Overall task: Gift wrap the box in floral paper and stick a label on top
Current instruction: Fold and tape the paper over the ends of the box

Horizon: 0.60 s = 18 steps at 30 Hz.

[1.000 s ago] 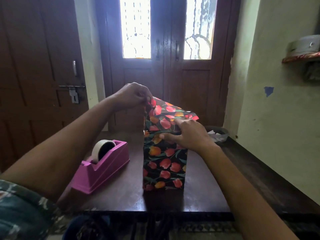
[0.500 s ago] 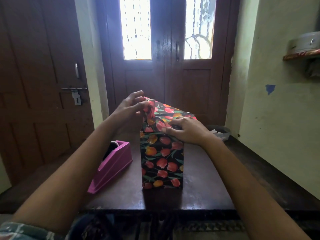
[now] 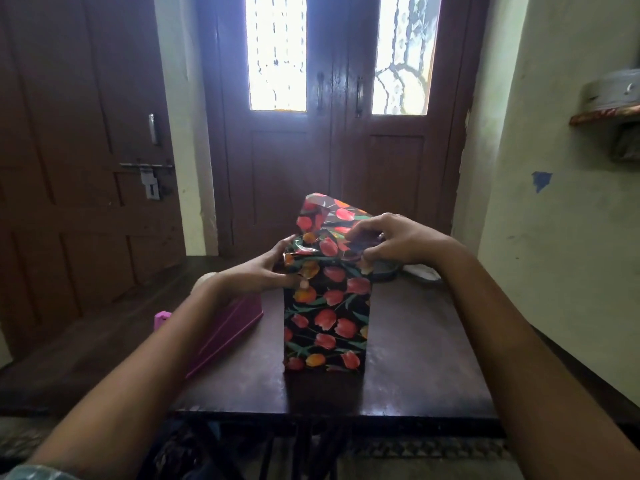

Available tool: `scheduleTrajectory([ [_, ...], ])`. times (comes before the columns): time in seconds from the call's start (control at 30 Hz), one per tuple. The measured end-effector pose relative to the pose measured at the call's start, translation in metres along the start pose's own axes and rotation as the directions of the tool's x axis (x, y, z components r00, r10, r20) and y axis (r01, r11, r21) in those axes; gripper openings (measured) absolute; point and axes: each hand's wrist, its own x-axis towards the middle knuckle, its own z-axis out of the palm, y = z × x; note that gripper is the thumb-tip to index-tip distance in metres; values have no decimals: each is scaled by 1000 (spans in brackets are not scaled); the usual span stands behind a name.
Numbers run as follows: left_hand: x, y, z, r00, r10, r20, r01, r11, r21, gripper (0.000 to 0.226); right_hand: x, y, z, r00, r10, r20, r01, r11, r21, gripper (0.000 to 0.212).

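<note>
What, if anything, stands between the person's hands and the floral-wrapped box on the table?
Nothing visible does. The left hand grips the box at its upper left edge, and the right hand pinches the floral paper folded over its top. The pink tape dispenser sits to the left.

Dark brown double door (image 3: 332, 161) straight ahead, and daylight is blazing through its two tall glass panes (image 3: 277, 53) while everything below sits in shade. Over on the left, a second wooden door (image 3: 69, 202) with a metal sliding bolt (image 3: 147, 167), a cream strip of wall (image 3: 183, 133) dividing the two. On the right, a pale wall (image 3: 571, 271) with a blue patch (image 3: 541, 180) carries a small shelf (image 3: 604, 116) holding a round metal tin (image 3: 611, 90), and a dark polished table (image 3: 422, 368) stands in the foreground, its top catching a faint sheen.
</note>
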Motion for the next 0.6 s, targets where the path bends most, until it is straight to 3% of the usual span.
scheduleTrajectory([
  [0.17,-2,-10,0,1000,12,-26,-13,999,-45,79,2,-10,6,988,-119,-103,102,982,-157,13],
  [0.37,-3,4,-7,999,10,-40,-9,999,33,85,-1,-13,3,949,-224,-221,147,937,-316,4],
  [0.6,9,13,-4,990,111,-90,-95,982,162,92,-3,-3,-4,995,-91,-43,82,982,-172,9],
])
